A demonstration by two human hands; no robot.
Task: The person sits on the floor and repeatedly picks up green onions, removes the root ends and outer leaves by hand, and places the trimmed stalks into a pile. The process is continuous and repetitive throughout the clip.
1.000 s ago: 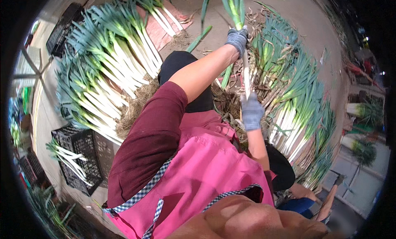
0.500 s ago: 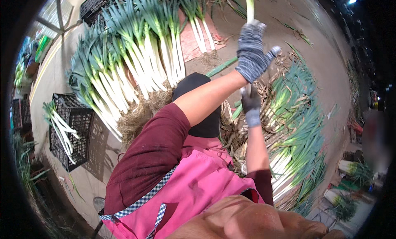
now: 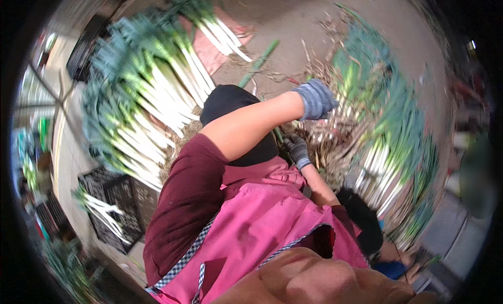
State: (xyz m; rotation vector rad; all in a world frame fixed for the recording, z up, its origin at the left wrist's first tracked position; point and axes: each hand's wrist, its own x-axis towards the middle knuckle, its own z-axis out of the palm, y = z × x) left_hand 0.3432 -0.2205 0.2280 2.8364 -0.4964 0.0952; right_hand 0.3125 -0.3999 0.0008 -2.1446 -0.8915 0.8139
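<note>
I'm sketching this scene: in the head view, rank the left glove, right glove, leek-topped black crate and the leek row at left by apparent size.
1. Leek row
2. Black crate
3. Left glove
4. Right glove

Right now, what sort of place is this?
Probably a vegetable sorting or packing area, perhaps a shed or market. A wide row of leeks lies on the left, a leek pile with dry leaves on the right, and a black plastic crate stands nearby.

This is a produce work area, seemingly a packing shed or market, shown by leeks (image 3: pixel 166 97) in rows on bare floor (image 3: pixel 293 29), black crates (image 3: pixel 132 199) and a pink apron (image 3: pixel 283 215).
</note>
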